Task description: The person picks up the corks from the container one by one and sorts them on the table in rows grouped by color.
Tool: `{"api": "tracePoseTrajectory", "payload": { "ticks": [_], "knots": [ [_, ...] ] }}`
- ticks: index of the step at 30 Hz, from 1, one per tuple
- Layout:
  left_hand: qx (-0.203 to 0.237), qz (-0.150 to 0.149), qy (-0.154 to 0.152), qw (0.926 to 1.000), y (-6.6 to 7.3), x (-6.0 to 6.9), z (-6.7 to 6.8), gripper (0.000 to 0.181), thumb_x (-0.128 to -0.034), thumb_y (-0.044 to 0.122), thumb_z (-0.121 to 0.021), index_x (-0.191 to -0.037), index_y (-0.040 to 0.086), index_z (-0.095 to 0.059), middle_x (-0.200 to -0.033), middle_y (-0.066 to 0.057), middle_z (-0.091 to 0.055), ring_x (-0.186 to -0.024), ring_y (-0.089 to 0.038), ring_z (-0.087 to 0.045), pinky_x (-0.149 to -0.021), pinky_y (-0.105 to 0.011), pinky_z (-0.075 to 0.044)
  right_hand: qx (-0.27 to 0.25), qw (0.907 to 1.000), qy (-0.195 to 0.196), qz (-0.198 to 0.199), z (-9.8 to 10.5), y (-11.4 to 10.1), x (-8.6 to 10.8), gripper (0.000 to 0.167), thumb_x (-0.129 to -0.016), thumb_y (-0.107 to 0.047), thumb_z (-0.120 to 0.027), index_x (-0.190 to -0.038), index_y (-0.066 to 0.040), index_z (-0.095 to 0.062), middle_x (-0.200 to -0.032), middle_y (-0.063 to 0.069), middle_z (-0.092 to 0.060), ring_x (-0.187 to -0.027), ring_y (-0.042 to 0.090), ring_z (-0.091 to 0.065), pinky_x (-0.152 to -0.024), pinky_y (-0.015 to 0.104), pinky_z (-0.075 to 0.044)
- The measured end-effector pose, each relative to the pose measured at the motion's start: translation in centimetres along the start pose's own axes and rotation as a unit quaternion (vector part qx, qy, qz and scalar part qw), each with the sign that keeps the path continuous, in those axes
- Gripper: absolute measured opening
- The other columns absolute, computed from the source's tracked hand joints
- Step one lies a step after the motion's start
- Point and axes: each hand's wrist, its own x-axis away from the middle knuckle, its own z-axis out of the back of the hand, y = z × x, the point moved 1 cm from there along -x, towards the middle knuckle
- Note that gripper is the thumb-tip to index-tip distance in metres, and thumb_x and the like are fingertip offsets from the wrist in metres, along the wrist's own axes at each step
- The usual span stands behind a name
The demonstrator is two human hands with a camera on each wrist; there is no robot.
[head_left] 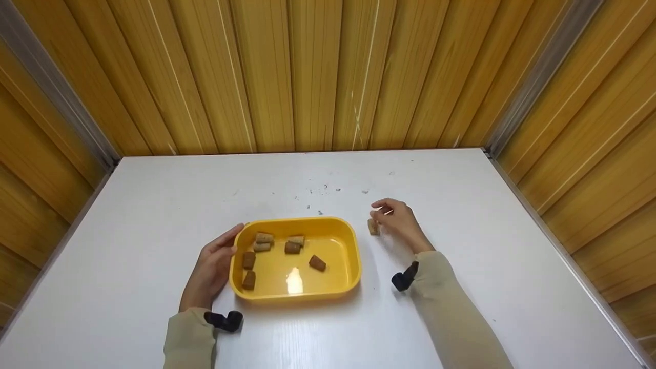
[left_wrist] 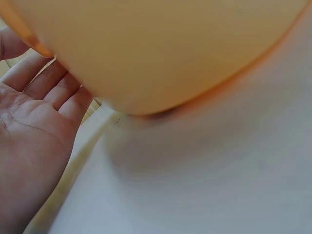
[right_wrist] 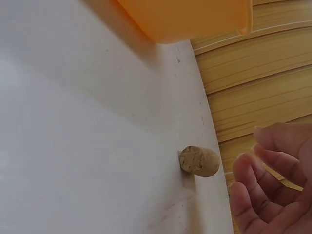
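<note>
The yellow tray (head_left: 294,296) holds several cork-like pieces, some light (head_left: 264,237) and some dark brown (head_left: 317,263). At its left side, my left hand (head_left: 210,269) rests its extended fingers and thumb against the outer wall; in the left wrist view the palm (left_wrist: 34,126) shows beside the tray wall (left_wrist: 161,53), the fingertips partly hidden. Right of the tray, one light cork (head_left: 373,227) is on the white table. My right hand (head_left: 402,223) is just beside that cork, fingers loosely bent. A gap separates the hand (right_wrist: 278,180) from the cork (right_wrist: 200,161) in the right wrist view.
The white table (head_left: 169,195) has small dark marks behind the tray. Yellow wood-patterned panels (head_left: 312,77) stand along its back and both sides, with grey metal strips at the corners. Black wrist-mounted devices sit at the left cuff (head_left: 225,321) and right cuff (head_left: 405,277).
</note>
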Motion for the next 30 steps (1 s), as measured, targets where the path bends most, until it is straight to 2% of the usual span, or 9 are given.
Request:
{"api": "tracePoseTrajectory", "payload": {
  "ticks": [8,18,24,30],
  "knots": [
    [0.007,-0.009,-0.005,0.9999,-0.2,-0.1,0.0,0.055,-0.0898,-0.007,-0.045,-0.144,-0.002,-0.038,-0.133,0.007,-0.059,-0.128,-0.004,-0.05,-0.106,-0.022,-0.043,0.001,0.9992,0.009,0.039,-0.2,-2.6,0.5,0.033,-0.089,-0.026,-0.064,-0.116,-0.007,-0.066,-0.1,0.007,-0.066,-0.087,0.019,-0.058,-0.079,0.026,-0.051],
    [-0.005,-0.014,-0.014,0.9998,-0.2,-0.2,0.0,0.056,-0.0902,-0.008,-0.04,-0.145,-0.003,-0.035,-0.134,0.007,-0.058,-0.128,-0.003,-0.05,-0.106,-0.022,-0.042,0.01,0.9911,-0.037,0.128,-0.7,-6.1,1.1,0.027,-0.089,-0.023,-0.067,-0.11,-0.007,-0.069,-0.103,0.008,-0.07,-0.093,0.021,-0.063,-0.087,0.035,-0.054],
    [-0.009,-0.008,-0.012,0.9999,-0.3,-0.2,0.1,0.056,-0.0899,-0.007,-0.041,-0.145,-0.001,-0.037,-0.135,0.008,-0.058,-0.129,-0.003,-0.049,-0.106,-0.021,-0.042,0.015,0.9885,-0.079,0.128,-1.4,-7.3,1.2,0.024,-0.088,-0.021,-0.068,-0.109,-0.01,-0.07,-0.1,0.006,-0.069,-0.092,0.019,-0.064,-0.088,0.035,-0.055],
    [-0.001,-0.003,-0.008,1.0,-0.2,0.0,0.2,0.054,-0.0909,-0.007,-0.042,-0.145,-0.001,-0.037,-0.134,0.008,-0.059,-0.129,-0.003,-0.049,-0.106,-0.022,-0.042,0.041,0.9822,-0.127,0.132,-2.5,-8.3,1.0,0.024,-0.087,-0.02,-0.069,-0.109,-0.01,-0.071,-0.098,0.005,-0.07,-0.089,0.017,-0.063,-0.086,0.032,-0.056]
  ]
}}
